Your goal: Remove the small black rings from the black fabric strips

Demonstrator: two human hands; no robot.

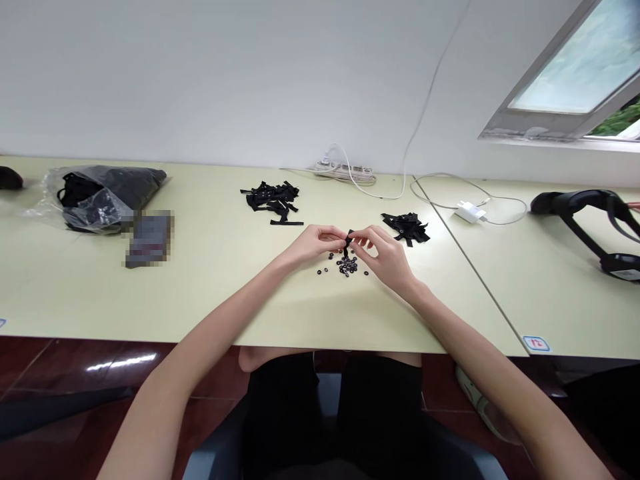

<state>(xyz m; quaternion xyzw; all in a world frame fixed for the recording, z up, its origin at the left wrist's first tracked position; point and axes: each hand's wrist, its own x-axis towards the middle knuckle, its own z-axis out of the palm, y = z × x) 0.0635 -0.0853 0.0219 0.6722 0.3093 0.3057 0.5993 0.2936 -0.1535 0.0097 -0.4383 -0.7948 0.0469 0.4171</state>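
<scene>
The left hand (323, 242) and right hand (384, 255) are both pinching a narrow black fabric strip (348, 243) near small, round black rings (347, 267).

l fingers (337, 245) & r fingers (364, 235) hold blk strip (346, 251) nr blk rings (347, 267).

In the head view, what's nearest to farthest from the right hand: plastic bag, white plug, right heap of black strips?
1. Right heap of black strips, beyond the right hand.
2. White plug, farther right.
3. Plastic bag, far left.
</scene>
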